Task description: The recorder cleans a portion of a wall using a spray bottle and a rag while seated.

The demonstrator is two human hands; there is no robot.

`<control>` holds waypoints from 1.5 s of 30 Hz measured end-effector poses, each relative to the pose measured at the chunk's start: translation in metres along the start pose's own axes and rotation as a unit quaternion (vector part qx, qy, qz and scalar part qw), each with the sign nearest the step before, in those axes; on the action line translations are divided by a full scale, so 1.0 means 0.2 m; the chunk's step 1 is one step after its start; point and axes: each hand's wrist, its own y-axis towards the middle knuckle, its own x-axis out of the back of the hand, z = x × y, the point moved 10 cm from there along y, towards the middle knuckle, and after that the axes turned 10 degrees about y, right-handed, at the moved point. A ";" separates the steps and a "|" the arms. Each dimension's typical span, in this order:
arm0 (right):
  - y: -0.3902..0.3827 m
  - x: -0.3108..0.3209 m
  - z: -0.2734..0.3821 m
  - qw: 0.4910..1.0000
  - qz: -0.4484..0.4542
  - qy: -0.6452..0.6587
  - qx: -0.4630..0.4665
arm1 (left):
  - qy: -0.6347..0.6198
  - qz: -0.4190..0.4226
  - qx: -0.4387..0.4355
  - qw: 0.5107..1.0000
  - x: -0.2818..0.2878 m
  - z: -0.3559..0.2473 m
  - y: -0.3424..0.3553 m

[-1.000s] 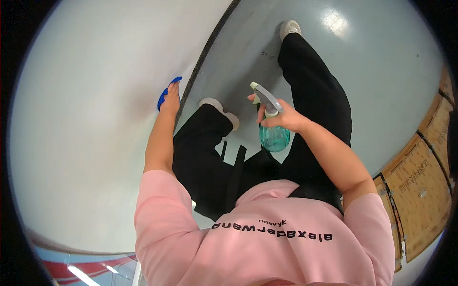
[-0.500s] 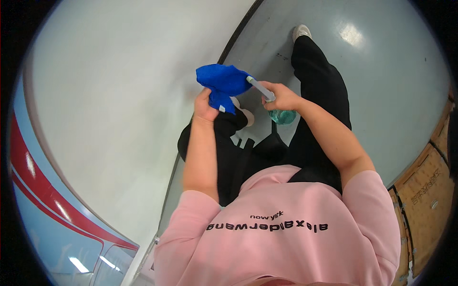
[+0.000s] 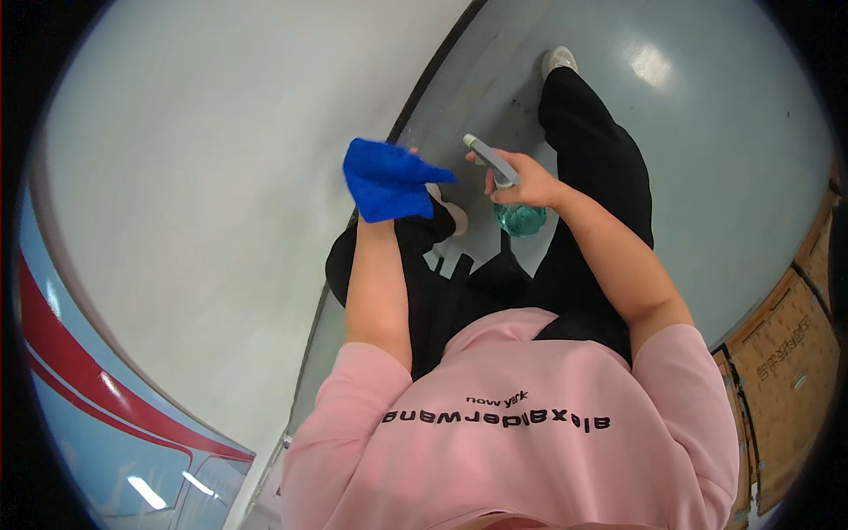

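Note:
A bright blue cloth (image 3: 384, 181) drapes over my left hand (image 3: 413, 151) and hides most of it; only a fingertip shows past the far edge, with the wrist below. To its right, my right hand (image 3: 527, 181) is wrapped round the neck of a spray bottle (image 3: 521, 219), fingers at the trigger. Clear and greenish, the bottle has a grey spray head (image 3: 496, 161) with a pale nozzle that points forward and left. A small gap separates nozzle and cloth.
A smooth white wall (image 3: 203, 177) rises close on my left, its dark base strip (image 3: 433, 79) meeting the grey floor (image 3: 707, 177). A red and light-blue glossy panel (image 3: 97, 389) is at lower left. Brown wooden boxes (image 3: 786, 380) stand at the right. My legs are spread.
The cloth has moved left and slightly nearer, and now covers my left hand, whose thumb side showed before. My right hand has tilted the spray bottle a little, leaving its nozzle apart from the cloth.

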 end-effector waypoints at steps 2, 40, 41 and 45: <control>0.01 -0.01 0.01 1.000 0.007 -0.010 -0.004 | 0.263 0.033 -0.070 0.962 -0.08 -0.06 0.08; 0.02 0.03 -0.19 0.976 -0.048 -0.187 -0.102 | -0.365 -0.357 0.100 0.854 0.35 0.36 0.10; 0.00 0.04 -0.21 0.973 -0.050 -0.194 -0.113 | -0.336 -0.433 0.140 0.825 0.34 0.32 0.11; 0.03 -0.02 -0.18 0.974 -0.032 -0.183 -0.126 | -0.368 -0.471 0.171 0.783 0.55 0.37 0.28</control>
